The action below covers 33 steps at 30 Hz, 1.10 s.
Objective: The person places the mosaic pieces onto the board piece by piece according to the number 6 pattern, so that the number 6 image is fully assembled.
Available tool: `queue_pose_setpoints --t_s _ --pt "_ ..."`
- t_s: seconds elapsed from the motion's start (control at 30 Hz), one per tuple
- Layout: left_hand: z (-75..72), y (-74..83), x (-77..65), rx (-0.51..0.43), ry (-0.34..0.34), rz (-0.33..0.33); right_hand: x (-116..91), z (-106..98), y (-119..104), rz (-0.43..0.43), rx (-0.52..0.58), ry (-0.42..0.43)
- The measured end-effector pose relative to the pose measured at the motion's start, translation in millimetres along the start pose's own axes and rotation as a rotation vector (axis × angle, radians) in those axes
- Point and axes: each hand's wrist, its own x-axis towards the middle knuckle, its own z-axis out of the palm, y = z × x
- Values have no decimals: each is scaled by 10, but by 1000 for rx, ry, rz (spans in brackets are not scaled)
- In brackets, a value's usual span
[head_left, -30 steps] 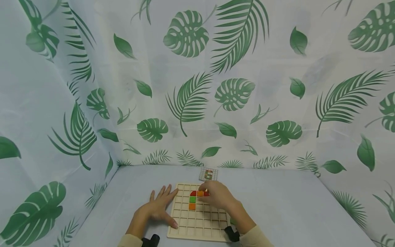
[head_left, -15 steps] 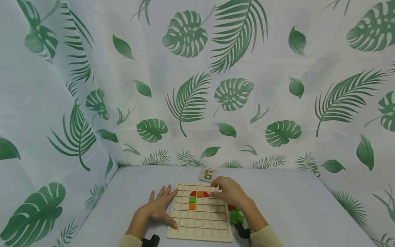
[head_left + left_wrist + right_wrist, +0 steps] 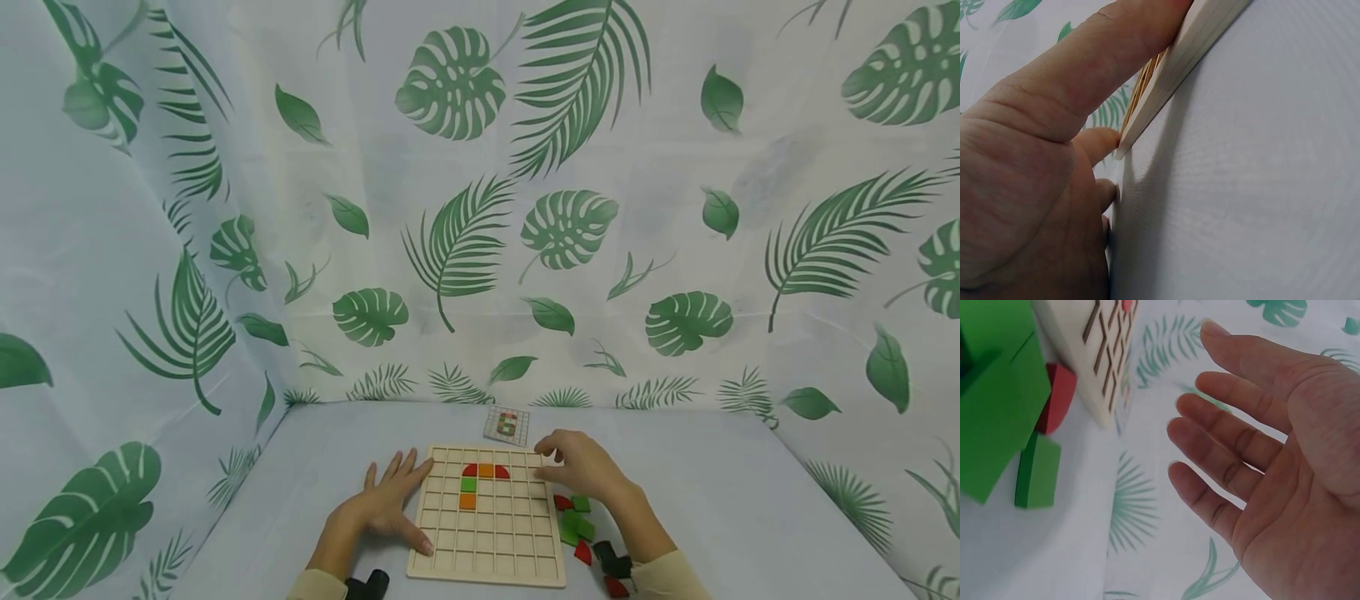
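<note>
Your loose pile of green pieces [image 3: 576,527] lies on the counter [image 3: 720,508] just beyond the right edge of the board [image 3: 510,533], nearer to you than your right hand [image 3: 588,471] and on the inner side of that forearm. Red wedges lie around it, one [image 3: 582,552] just below the pile, so the pieces straggle in a rough line along that edge toward you. Your right hand is clearly the nearer one: it hovers by the board's far right corner, fingers loosely bent, thumb apart, holding nothing. Your left hand [image 3: 382,507] is spread at the opposite edge, its thumb resting over the rim and the index fingertip touching the side. The board is pale wood, close to square with no strong long axis, its face divided by raised ridges into shallow square cells. Set in it are two red quarter-rounds [image 3: 470,471] flanking an orange square [image 3: 486,471], with a green square [image 3: 468,483] and another orange square [image 3: 467,502] running down from the left one. The loose pieces look smooth, thick and flat-faced. A small gridded card [image 3: 507,424] lies past the far edge.
</note>
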Motion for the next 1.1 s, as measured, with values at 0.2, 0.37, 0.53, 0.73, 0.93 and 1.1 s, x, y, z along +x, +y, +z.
queue_pose_setpoints --t_s 0.2,0.37,0.53,0.73,0.93,1.1 --pt "-1 -11 -5 5 0 -1 -30 -72 78 -3 5 -12" --pt "-9 -6 -7 6 -4 -11 -58 -140 167 -21 9 -17" --pt "-5 4 -5 -6 -8 -12 -86 -190 275 -37 38 -23" --pt "-1 5 -3 -2 -5 -13 -104 -204 351 -1 98 -80" --pt "1 -2 2 7 0 -14 -122 -188 407 89 153 -167" --pt "11 -10 9 1 -1 -12 -140 -189 477 84 165 -199"
